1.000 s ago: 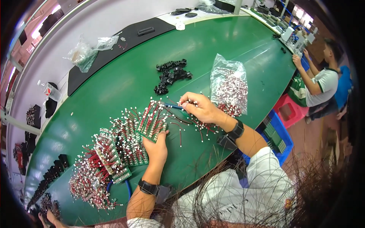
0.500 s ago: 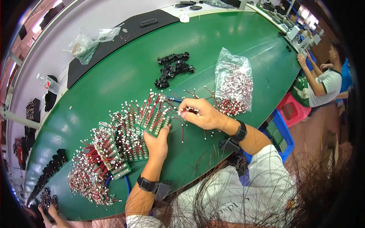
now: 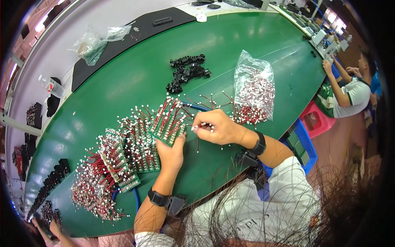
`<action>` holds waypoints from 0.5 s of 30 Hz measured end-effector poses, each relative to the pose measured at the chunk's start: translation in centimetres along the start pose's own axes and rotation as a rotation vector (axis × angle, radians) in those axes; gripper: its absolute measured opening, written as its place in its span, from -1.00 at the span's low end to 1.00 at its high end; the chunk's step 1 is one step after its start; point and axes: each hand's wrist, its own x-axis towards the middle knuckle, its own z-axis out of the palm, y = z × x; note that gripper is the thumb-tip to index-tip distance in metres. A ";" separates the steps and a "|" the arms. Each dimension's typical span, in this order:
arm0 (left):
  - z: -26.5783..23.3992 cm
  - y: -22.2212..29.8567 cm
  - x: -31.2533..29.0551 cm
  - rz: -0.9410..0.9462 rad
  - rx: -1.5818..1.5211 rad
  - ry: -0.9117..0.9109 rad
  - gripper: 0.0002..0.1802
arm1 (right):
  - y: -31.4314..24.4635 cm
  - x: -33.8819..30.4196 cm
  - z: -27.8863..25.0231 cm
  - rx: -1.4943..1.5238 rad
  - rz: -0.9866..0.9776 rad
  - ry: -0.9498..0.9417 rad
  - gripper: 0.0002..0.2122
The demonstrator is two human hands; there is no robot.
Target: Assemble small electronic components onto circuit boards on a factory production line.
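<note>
My left hand (image 3: 170, 153) grips the near edge of a green circuit board panel (image 3: 168, 136), its thumb along the right side. Short red wires with white plugs stand up from this panel. Just right of it, my right hand (image 3: 220, 126) is closed in a pinch on several loose red wires with white plugs (image 3: 205, 127); its fingertips are apart from the panel. Left of my left hand lie more wired panels (image 3: 142, 154), one tilted against a heap of red wires (image 3: 92, 189). A blue cable (image 3: 195, 107) runs behind my right hand.
A clear plastic bag (image 3: 254, 84) of red wires lies open beyond my right hand, wires spilling out. Small black parts (image 3: 189, 74) are piled mid-table. At right are a blue crate (image 3: 306, 142), a pink stool (image 3: 323, 119) and a seated person (image 3: 352, 88). Another person's hands (image 3: 49, 230) show lower left.
My right hand has lowered slightly, drawing away from the panel's wires. More of the blue cable now shows behind it. My left hand keeps its hold on the panel, shifted slightly right.
</note>
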 end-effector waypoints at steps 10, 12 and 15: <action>0.6 -1.3 -1.3 0.175 0.320 -0.104 -0.70 | 2.3 0.2 1.8 -0.275 -0.157 0.158 -0.87; 0.5 -1.5 -1.3 0.238 0.332 -0.099 -0.72 | 1.7 0.1 1.7 -0.323 -0.133 0.144 -0.85; 0.1 -2.1 -1.2 0.260 0.360 -0.129 -0.71 | 1.6 0.1 1.6 -0.322 -0.169 0.165 -0.84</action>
